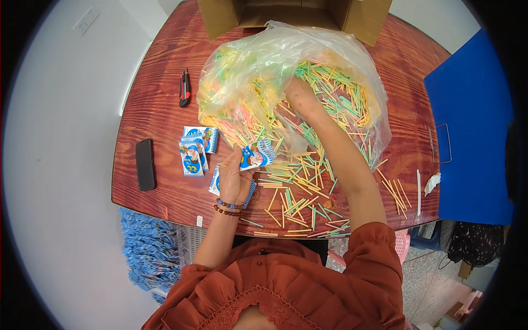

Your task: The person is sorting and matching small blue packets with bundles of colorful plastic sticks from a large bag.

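Note:
My left hand [236,177], with beaded bracelets on the wrist, is closed on a small blue and white packet [256,155] at the near middle of the table. Under and beside that hand lie more packets of the same kind, partly covered by it. My right hand [302,99] reaches into a large clear plastic bag [242,60] lying open toward me. Inside are many thin sticks [352,91] in yellow, green and pink. The right fingers are hidden among the sticks and the bag's film. Loose sticks [300,184] spill from the bag toward the near edge.
Left of my hand lie several stacked packets [192,157], a black phone [146,164] and a red-black box cutter [184,88]. An open cardboard box [220,19] stands behind the bag. At the right are a blue panel [470,132] and crumpled tissue [432,183]. Blue packets [146,247] are heaped below the table's left edge.

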Action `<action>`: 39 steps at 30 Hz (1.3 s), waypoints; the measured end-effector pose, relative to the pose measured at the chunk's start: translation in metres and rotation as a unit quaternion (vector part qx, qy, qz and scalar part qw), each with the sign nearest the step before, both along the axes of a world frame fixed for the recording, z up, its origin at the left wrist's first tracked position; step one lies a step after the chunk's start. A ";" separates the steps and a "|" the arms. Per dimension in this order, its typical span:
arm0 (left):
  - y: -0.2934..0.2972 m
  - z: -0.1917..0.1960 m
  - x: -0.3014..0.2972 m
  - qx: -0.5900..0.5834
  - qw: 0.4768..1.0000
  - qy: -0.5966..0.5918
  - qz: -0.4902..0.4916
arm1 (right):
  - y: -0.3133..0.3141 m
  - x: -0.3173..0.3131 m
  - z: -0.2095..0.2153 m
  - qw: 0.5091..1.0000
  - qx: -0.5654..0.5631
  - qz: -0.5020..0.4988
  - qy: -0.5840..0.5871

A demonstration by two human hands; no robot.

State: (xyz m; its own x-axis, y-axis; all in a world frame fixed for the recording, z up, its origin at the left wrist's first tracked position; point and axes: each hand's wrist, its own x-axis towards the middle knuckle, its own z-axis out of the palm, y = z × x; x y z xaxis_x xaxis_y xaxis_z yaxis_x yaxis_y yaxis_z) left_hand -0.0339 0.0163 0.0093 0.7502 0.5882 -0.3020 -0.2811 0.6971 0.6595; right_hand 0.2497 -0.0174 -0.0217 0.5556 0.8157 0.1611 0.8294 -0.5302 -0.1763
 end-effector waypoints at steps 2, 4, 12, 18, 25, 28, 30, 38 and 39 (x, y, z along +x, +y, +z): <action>0.001 -0.005 -0.003 0.002 1.000 -0.004 -0.010 | 0.004 0.000 -0.001 1.000 -0.002 0.002 0.012; 0.002 -0.007 0.002 0.003 0.999 -0.013 -0.033 | 0.004 0.022 -0.018 1.000 -0.003 -0.008 0.019; -0.001 -0.002 0.000 -0.018 1.000 -0.004 -0.015 | -0.050 0.030 0.014 0.853 0.239 -0.028 0.464; -0.009 -0.003 0.004 -0.038 0.999 -0.010 -0.031 | -0.081 0.001 0.003 0.521 0.538 0.027 0.662; -0.012 -0.005 0.003 -0.036 0.998 -0.004 -0.045 | -0.089 -0.017 0.008 0.603 0.523 -0.032 0.601; -0.016 -0.002 0.007 -0.040 0.998 -0.005 -0.053 | -0.091 -0.016 -0.014 0.939 0.281 -0.090 0.178; -0.019 0.000 0.010 -0.061 0.996 -0.021 -0.063 | -0.094 -0.014 -0.033 0.959 0.238 -0.096 0.124; -0.021 0.004 0.014 -0.067 0.995 -0.040 -0.067 | -0.104 -0.104 0.050 0.626 0.642 -0.018 0.443; -0.024 0.011 0.014 -0.065 0.994 -0.042 -0.077 | -0.102 -0.131 0.060 0.589 0.662 0.023 0.463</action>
